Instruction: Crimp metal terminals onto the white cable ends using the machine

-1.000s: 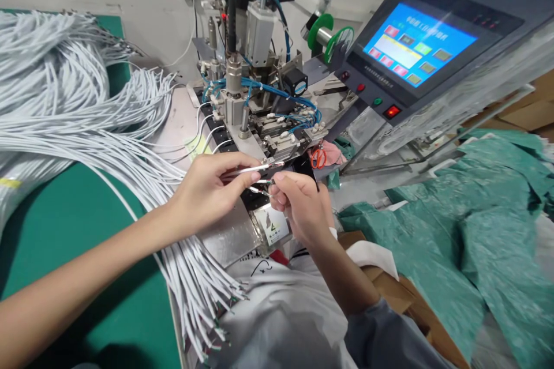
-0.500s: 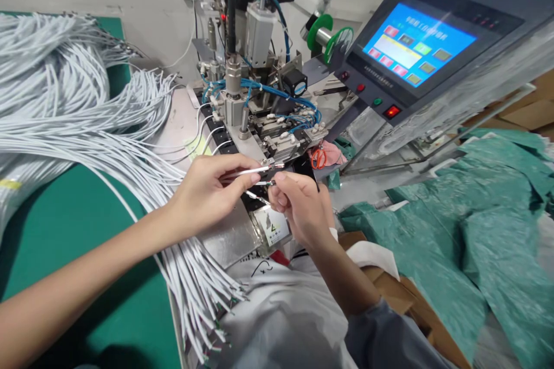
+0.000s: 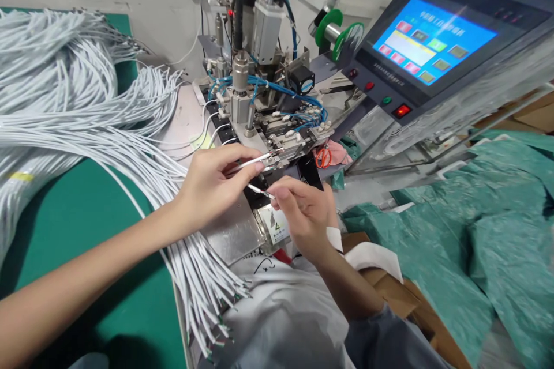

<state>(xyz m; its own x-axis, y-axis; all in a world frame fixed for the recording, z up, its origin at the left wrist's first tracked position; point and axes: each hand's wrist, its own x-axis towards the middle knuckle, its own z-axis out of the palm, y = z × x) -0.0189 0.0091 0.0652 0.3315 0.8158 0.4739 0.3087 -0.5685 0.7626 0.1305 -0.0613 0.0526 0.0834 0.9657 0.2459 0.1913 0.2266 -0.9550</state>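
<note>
Hands (image 3: pixel 210 184) closed on white cables (image 3: pixel 259 158)

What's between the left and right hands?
Head view: a white cable end lies between the left hand, gripping white cables, and the right hand.

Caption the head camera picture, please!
A left hand grips thin white cables, right hand at one tip, beside a silvery metal machine.

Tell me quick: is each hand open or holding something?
Left hand: closed, holding white cables.
Right hand: curled at the end of another cable; whether it grips cannot be told.
</note>
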